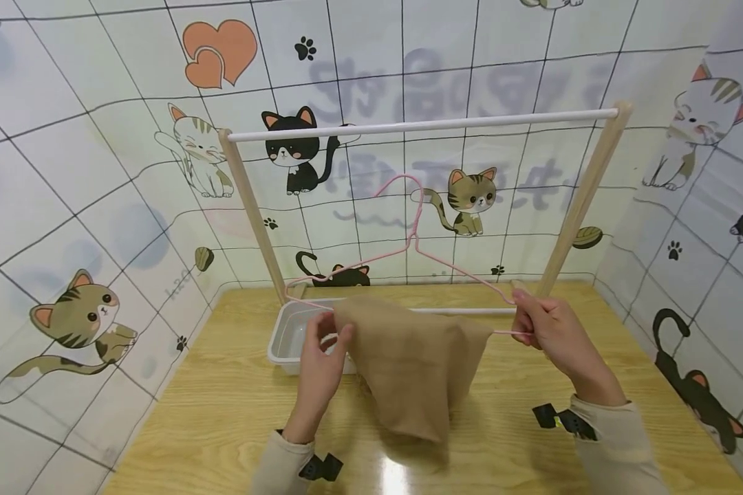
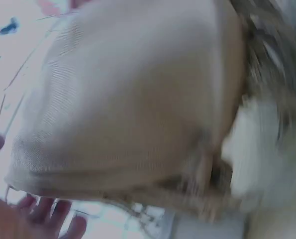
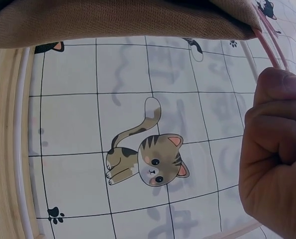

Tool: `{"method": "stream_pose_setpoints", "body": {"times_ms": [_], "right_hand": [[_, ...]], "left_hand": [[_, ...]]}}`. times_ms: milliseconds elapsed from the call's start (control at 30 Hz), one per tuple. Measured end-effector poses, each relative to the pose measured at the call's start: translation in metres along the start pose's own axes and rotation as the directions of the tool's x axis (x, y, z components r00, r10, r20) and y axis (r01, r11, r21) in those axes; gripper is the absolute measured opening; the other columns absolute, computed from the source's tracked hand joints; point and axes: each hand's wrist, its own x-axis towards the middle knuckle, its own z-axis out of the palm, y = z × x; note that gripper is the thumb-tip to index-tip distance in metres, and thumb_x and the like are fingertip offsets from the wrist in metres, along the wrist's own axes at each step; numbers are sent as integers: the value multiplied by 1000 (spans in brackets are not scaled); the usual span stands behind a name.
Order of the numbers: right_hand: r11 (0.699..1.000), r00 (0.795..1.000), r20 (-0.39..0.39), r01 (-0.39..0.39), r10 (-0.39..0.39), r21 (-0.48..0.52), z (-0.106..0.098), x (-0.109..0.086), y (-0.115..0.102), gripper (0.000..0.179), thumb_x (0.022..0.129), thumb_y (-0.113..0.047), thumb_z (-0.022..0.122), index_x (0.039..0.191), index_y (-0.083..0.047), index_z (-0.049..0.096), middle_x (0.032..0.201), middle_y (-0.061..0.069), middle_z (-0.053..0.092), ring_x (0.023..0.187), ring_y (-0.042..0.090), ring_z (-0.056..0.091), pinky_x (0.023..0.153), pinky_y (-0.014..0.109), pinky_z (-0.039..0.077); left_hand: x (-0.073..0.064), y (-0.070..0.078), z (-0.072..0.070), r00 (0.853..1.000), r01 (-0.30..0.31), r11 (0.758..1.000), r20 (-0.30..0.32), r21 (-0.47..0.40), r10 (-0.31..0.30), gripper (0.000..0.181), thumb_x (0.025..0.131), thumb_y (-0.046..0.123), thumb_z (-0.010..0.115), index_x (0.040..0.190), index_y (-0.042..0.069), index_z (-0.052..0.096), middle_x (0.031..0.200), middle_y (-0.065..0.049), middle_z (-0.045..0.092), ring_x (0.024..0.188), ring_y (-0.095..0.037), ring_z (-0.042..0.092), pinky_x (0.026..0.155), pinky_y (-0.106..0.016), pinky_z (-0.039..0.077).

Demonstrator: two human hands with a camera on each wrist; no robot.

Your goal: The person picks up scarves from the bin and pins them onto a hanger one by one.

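Note:
A pink wire hanger (image 1: 371, 260) is held up above the table, its hook pointing upward. My right hand (image 1: 547, 333) grips the hanger's right corner; the right wrist view shows this hand (image 3: 277, 144) with curled fingers around the pink wire. Over the hanger's bottom bar hangs a brown cloth (image 1: 415, 364), its lower end drooping to a point. At the cloth's upper left edge is my left hand (image 1: 322, 364), thumb and fingers apart. In the left wrist view its fingers (image 2: 58, 216) are spread below the edge of the cloth (image 2: 128, 109).
Behind the hands stands a rack with wooden posts (image 1: 254, 213) and a white top rail (image 1: 421, 126). A white plastic basin (image 1: 283, 344) sits at the rack's left foot, partly covered by the left hand and cloth. Cat-patterned sheeting (image 1: 371, 82) encloses the wooden table (image 1: 210, 412).

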Motion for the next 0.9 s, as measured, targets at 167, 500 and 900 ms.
{"method": "stream_pose_setpoints", "body": {"times_ms": [167, 500, 900], "right_hand": [[1000, 1000, 17, 0, 0, 2, 0, 0, 2, 62, 111, -36, 43, 64, 3, 42, 55, 3, 47, 45, 20, 33, 42, 36, 31], [999, 995, 91, -30, 33, -33, 4, 0, 3, 63, 111, -36, 42, 62, 3, 46, 55, 3, 49, 43, 17, 34, 38, 32, 31], [999, 992, 120, -45, 47, -16, 5, -1, 1, 64, 111, -36, 42, 63, 4, 52, 55, 1, 48, 44, 14, 33, 38, 31, 31]], "left_hand": [[2, 2, -7, 894, 301, 953, 361, -40, -267, 38, 97, 27, 72, 123, 1, 64, 111, -10, 72, 99, -19, 70, 87, -31, 56], [2, 20, -21, 758, 474, 852, 595, -222, -267, 18, 105, 28, 58, 115, 14, 64, 102, 4, 69, 90, -10, 68, 79, -28, 57], [-3, 36, -17, 798, 373, 861, 593, -347, -107, 25, 100, 16, 65, 122, 13, 56, 112, 2, 64, 99, -12, 66, 88, -30, 55]]}}
